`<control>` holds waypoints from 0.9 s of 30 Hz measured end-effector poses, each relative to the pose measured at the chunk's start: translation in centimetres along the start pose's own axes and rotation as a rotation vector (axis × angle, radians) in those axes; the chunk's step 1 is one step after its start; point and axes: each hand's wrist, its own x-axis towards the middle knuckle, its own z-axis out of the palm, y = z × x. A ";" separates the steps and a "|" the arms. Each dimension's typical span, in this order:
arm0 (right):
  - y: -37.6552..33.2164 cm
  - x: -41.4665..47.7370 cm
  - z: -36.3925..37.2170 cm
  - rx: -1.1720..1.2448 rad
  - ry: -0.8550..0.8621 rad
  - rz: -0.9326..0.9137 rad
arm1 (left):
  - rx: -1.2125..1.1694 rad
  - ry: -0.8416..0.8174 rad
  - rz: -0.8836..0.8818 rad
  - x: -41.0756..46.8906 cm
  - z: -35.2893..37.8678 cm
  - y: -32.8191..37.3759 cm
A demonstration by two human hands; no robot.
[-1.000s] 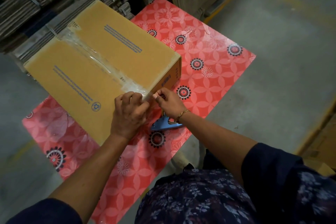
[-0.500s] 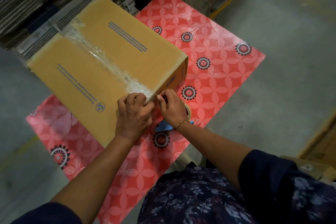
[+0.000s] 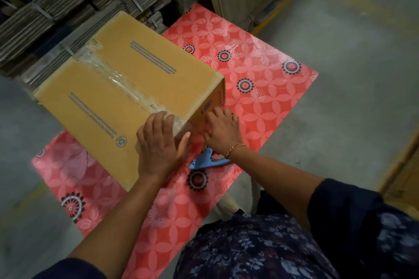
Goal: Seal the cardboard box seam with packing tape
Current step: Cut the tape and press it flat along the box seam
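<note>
On the bench (image 3: 272, 88), the cardboard box (image 3: 118, 102) has packing tape (image 3: 118, 79) along its seam; both hands, left hand (image 3: 158, 145) and right hand (image 3: 223, 130), lie flat and empty-palmed, pressing the tape's tail over the near edge so it sticks.

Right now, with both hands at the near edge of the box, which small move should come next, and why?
Probably slide the left hand down the box end, since the tape already covers the top seam but looks loose there.
</note>
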 end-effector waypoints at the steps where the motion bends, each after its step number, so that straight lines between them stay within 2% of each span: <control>1: -0.3 0.3 -1.3 0.046 0.120 -0.094 | 0.016 -0.015 -0.023 0.3 0.1 -0.1; 3: -0.7 1.3 -3.3 0.134 0.311 -0.275 | 0.038 -0.069 -0.058 0.5 0.2 -0.1; 4: -0.6 2.0 -3.9 0.131 0.334 -0.361 | 0.048 -0.098 -0.064 0.5 0.2 -0.1; 8: 0.0 5.0 -4.2 -0.149 0.085 -0.677 | 0.059 -0.127 -0.082 0.7 0.1 0.2; 12: -0.5 7.4 -4.2 -0.293 -0.106 -0.892 | 0.028 -0.091 -0.082 0.6 0.2 0.1; 17: 0.5 8.4 -3.0 -0.345 -0.057 -1.001 | 0.049 -0.110 -0.091 0.7 0.4 0.0; 27: 0.8 9.2 -2.4 -0.373 -0.022 -1.057 | 0.150 -0.120 -0.064 0.7 1.1 -0.2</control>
